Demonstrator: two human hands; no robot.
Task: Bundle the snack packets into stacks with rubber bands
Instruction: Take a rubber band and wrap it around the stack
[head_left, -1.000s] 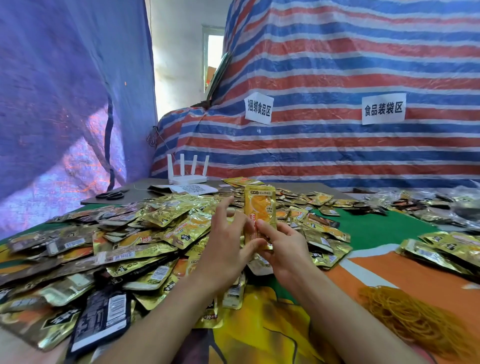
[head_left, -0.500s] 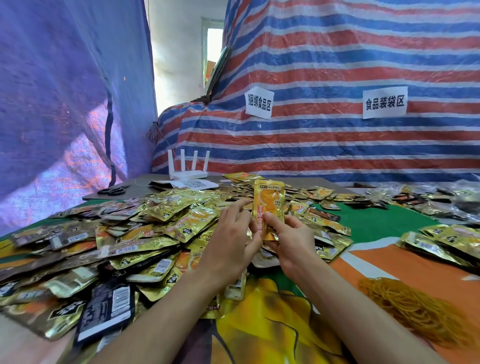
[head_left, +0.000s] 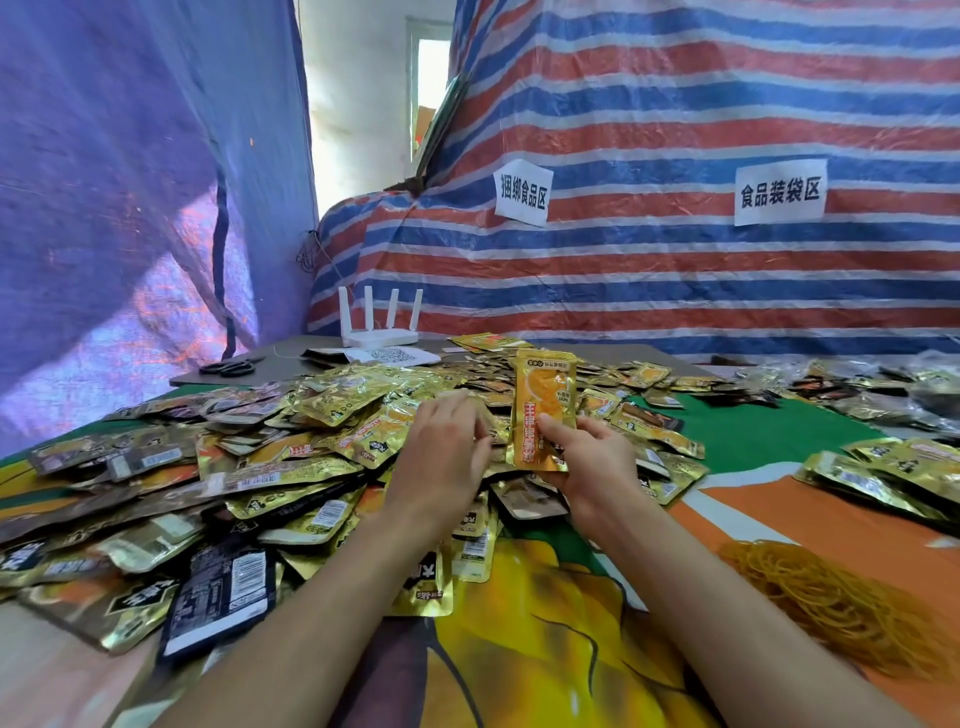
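My right hand (head_left: 592, 462) pinches an orange and gold snack packet (head_left: 543, 410) by its lower part and holds it upright above the table. My left hand (head_left: 441, 462) is just left of it, apart from that packet. Its fingers bend down onto the big heap of loose gold and dark snack packets (head_left: 260, 467); the blur hides whether they grip one. A tangle of yellow-brown rubber bands (head_left: 841, 603) lies on the cloth at the near right.
More packets (head_left: 883, 467) lie at the right edge, on an orange, green and yellow cloth (head_left: 545, 649). A white router (head_left: 379, 332), a printed sheet (head_left: 384, 356) and black scissors (head_left: 228, 368) sit at the far left. A striped tarp (head_left: 675, 286) hangs right behind the table.
My left hand has let go of the upright packet and shifted left onto the heap. My right hand has carried the packet slightly right and higher.
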